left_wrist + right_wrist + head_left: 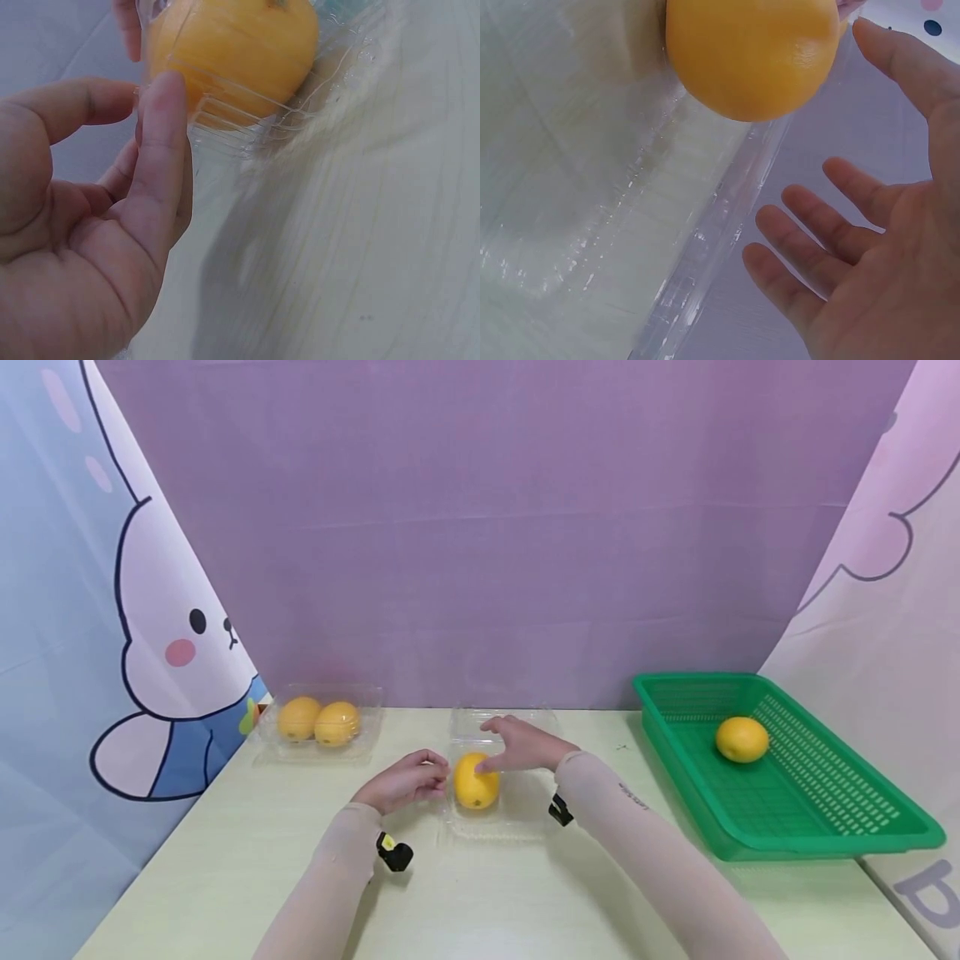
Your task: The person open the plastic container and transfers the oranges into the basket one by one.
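Note:
A clear plastic clamshell box (525,817) lies with its lid (468,723) folded back on the table, and one orange (476,782) sits in its left half. My left hand (407,782) pinches the box's left rim between thumb and fingertips; the left wrist view shows the ribbed clear wall (232,127) right beside those fingers. Over the box, my right hand (528,745) is spread with the thumb close to the orange. In the right wrist view its fingers (817,247) are apart, with nothing between them, below the orange (751,56).
At the back left stands another clear box (367,745) with two oranges (337,724) inside. A green plastic basket (678,777) on the right holds a single orange (742,740). Behind the table (480,902) hangs a purple cloth (480,543).

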Motion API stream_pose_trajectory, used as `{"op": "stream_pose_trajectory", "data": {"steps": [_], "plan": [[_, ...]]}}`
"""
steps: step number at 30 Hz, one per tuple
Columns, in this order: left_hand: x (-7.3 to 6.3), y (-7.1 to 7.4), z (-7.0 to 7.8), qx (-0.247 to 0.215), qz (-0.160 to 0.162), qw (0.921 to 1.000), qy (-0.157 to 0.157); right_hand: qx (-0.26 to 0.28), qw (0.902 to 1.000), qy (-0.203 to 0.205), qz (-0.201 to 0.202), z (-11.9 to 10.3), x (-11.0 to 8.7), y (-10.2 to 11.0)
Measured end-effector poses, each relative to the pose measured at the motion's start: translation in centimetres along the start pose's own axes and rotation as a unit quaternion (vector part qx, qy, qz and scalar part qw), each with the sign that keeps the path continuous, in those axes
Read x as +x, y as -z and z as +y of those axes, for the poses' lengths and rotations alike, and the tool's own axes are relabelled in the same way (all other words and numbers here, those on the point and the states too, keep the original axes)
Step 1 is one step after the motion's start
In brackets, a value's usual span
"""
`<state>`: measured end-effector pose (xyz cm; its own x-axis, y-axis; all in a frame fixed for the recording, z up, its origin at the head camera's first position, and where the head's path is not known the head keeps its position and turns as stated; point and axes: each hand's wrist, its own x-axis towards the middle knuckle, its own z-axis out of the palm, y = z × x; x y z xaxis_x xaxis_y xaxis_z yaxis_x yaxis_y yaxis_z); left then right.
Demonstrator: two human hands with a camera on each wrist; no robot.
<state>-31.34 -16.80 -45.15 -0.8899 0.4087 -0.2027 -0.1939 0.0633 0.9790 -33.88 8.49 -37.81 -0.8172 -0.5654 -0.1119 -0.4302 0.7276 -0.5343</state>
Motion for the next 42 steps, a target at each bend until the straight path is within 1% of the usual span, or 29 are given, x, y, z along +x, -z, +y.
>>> {"op": "stream_pose_trajectory", "data": {"steps": [6, 11, 19, 22, 27, 30, 34, 42], "plan": [[0.0, 0.0, 0.0, 0.002, -0.005, 1.0000, -0.001, 0.010, 0.9998, -0.004, -0.013, 0.3, 0.3, -0.4], [0.0, 0.1, 0.0, 0.002, -0.006, 1.0000, 0.000, 0.007, 0.9997, 0.009, -0.022, 0.5, 0.6, -0.7], [0.2, 0.0, -0.1, -0.002, -0.005, 1.0000, -0.003, -0.011, 0.9992, 0.034, -0.015, 0.1, 0.5, -1.1], [0.2, 0.0, -0.1, -0.002, -0.003, 1.0000, -0.003, -0.009, 0.9989, 0.039, -0.025, -0.1, 0.5, -1.2], [0.2, -0.1, 0.0, -0.003, 0.000, 1.0000, -0.003, -0.005, 0.9984, 0.032, -0.047, -0.5, 0.5, -1.4], [0.2, -0.1, 0.0, -0.001, -0.001, 1.0000, -0.002, -0.009, 0.9975, 0.034, -0.061, -0.7, 0.4, -1.5], [0.2, 0.0, 0.0, 0.004, -0.004, 1.0000, -0.002, -0.025, 0.9960, 0.038, -0.077, -1.0, 0.5, -1.7], [0.2, 0.2, -0.1, 0.007, -0.009, 0.9999, -0.006, -0.053, 0.9934, 0.026, -0.099, -1.1, 0.8, -2.0]]}}
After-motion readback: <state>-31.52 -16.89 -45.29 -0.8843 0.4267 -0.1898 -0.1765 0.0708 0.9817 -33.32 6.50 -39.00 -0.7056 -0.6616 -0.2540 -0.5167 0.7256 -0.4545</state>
